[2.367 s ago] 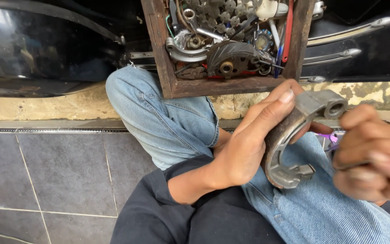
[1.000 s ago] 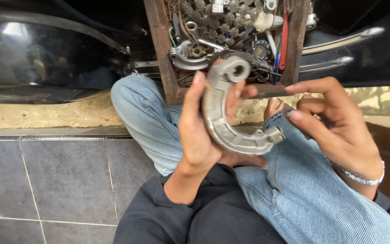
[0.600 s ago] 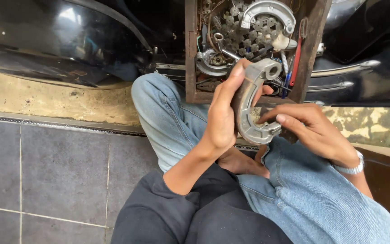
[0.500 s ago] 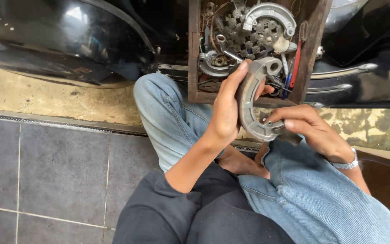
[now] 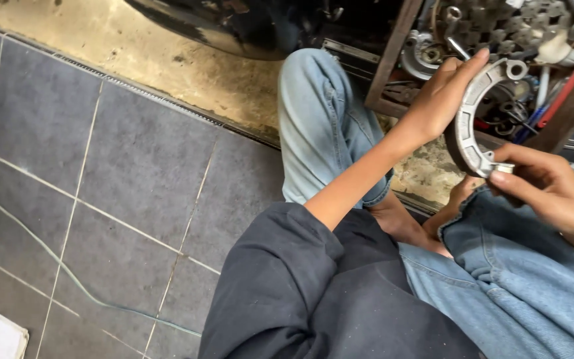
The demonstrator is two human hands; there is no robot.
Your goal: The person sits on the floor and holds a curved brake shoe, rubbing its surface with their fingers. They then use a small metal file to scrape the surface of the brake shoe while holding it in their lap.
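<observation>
Both our hands hold the brake shoe point(image 5: 476, 119), a curved grey metal piece standing roughly upright above our right knee. Our left hand point(image 5: 441, 100) is closed around its upper half, palm against the outer curve, fingertips reaching up near the round eye at the top end. Our right hand point(image 5: 545, 189) pinches the lower end between thumb and fingers, just above the jeans point(image 5: 519, 292) on our right leg.

Just behind the shoe we see a wooden crate point(image 5: 393, 63) packed with metal parts, a chain sprocket and red and blue wires among them. Our left knee, also in jeans, is bent up beside the crate's left edge. Our dark sleeve point(image 5: 280, 266) fills the lower middle. To the left lies a grey tiled floor point(image 5: 101, 186), with a worn concrete strip along its far edge and a white scrap point(image 5: 1, 338) near the bottom corner.
</observation>
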